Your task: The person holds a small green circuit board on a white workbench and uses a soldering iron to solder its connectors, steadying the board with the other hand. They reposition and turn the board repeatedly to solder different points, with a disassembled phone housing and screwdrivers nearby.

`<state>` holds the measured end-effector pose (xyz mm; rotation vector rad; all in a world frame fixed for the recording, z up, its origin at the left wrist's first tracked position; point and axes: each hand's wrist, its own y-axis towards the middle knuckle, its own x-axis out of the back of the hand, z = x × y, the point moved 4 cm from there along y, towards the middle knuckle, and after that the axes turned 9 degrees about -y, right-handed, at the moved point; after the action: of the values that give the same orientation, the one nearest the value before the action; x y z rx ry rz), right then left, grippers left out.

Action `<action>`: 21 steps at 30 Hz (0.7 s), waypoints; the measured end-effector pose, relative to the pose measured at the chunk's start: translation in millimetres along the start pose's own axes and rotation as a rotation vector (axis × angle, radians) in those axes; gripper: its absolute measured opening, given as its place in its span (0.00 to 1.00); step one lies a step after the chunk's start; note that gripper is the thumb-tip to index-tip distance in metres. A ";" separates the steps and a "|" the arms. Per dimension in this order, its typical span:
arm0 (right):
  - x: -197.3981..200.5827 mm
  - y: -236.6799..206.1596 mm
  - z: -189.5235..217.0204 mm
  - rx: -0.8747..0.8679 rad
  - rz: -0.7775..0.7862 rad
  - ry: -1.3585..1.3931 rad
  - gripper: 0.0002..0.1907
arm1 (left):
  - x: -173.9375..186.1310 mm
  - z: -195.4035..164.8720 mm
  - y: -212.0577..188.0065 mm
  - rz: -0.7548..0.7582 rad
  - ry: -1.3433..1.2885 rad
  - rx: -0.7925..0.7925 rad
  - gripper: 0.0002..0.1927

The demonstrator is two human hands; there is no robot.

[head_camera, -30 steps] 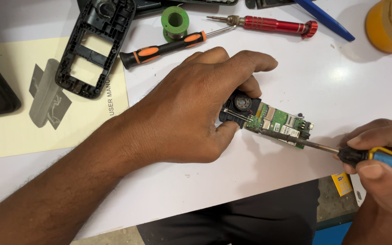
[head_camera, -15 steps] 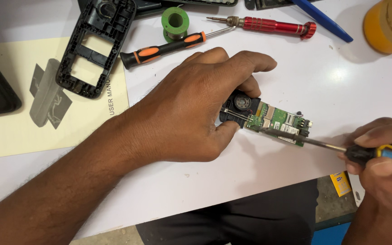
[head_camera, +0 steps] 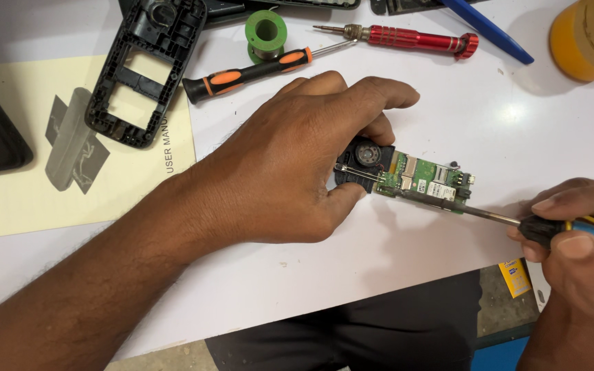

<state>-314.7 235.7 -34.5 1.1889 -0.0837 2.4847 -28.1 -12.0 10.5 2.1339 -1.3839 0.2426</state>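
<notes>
I see the left hand (head_camera: 290, 165) pinching the green circuit board (head_camera: 424, 180) on the counter (head_camera: 393, 275), at 3 o'clock of it; the right hand (head_camera: 572, 240) grips a screwdriver (head_camera: 489, 216); risk: the tip slipping sideways could gouge components if the pinch loosens.

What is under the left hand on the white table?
The left hand covers one end of a green circuit board, pinning its black round speaker part. The screwdriver shaft lies along the board's near edge. The board's end beneath the fingers is hidden.
</notes>
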 end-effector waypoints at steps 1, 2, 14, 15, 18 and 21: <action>1.3 1.2 -0.5 -0.004 0.028 -0.010 0.18 | -0.9 0.1 0.2 0.001 0.001 0.001 0.39; 1.3 1.6 -0.6 -0.008 0.055 -0.020 0.19 | -1.2 0.2 0.1 0.001 0.002 0.001 0.39; -0.5 0.8 7.7 0.027 0.027 0.075 0.16 | -0.4 -1.4 2.4 0.011 -0.004 0.024 0.39; -1.2 1.1 8.1 0.039 0.034 0.066 0.16 | 0.0 -1.9 2.4 0.011 0.000 0.020 0.39; -1.6 8.2 4.9 0.064 0.083 0.024 0.18 | 0.5 -2.9 2.7 0.007 -0.008 0.014 0.39; -0.8 2.5 3.6 0.033 0.046 0.120 0.17 | 0.6 -3.5 3.1 0.007 -0.009 0.018 0.39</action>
<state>-312.5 232.3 -32.6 1.0592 -0.0385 2.6008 -30.0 -11.4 14.7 2.1474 -1.3995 0.2492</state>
